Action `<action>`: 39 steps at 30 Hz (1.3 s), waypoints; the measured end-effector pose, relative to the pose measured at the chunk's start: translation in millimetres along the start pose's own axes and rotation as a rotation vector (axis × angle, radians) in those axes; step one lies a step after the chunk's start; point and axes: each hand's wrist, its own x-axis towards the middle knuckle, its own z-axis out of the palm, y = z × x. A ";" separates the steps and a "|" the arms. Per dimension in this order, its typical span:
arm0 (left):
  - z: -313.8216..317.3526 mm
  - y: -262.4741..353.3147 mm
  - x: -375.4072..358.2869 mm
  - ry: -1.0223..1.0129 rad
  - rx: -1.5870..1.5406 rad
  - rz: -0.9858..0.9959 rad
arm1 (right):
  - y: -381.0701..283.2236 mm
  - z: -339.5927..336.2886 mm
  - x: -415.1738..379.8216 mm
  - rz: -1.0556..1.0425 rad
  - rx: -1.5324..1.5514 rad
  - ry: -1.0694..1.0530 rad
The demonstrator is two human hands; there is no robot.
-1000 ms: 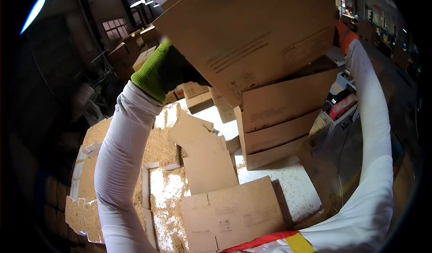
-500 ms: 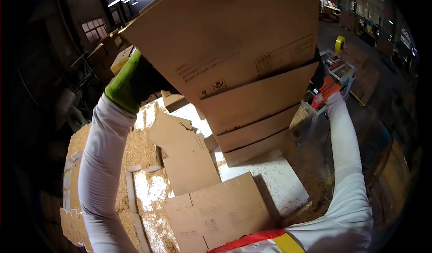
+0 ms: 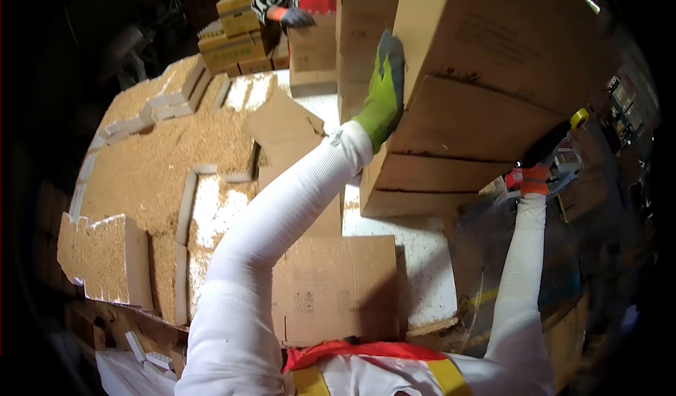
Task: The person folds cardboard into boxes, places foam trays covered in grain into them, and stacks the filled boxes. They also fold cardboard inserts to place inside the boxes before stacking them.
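Note:
A large brown cardboard box (image 3: 486, 118), with printed panels and stepped flaps, stands tilted in front of me. My left hand (image 3: 387, 79), in a green and grey glove, lies flat against the box's left side with its fingers stretched upward. At the lower right edge of the box is my right hand (image 3: 539, 174), in a glove with an orange cuff; its fingers are dark and hard to make out. A red object (image 3: 514, 179) shows beside that hand, and a yellow ring (image 3: 579, 118) shows beyond it. Whether the right hand holds either cannot be seen.
Flattened cardboard (image 3: 338, 276) lies nearest me on a white surface (image 3: 426, 255). To the left are boards (image 3: 148, 177) covered in brown shavings. Across the table, a co-worker's gloved hand (image 3: 297, 17) is at another box (image 3: 313, 47). Stacked cartons (image 3: 236, 47) stand behind.
The box has shifted right in view and turned, showing its left side. My left hand has moved right onto that side. The co-worker has come into view.

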 end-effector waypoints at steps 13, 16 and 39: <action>-134.6 -169.1 -103.2 -0.027 1.350 -0.153 | 14.4 -8.5 19.7 -0.158 -0.259 0.124; -162.4 -188.3 -123.5 -0.079 1.049 -0.498 | 13.4 -10.2 24.2 -0.194 -0.309 0.127; -167.1 -125.5 -195.0 -0.486 0.870 -0.796 | 4.8 -49.4 61.3 -0.389 -0.781 0.224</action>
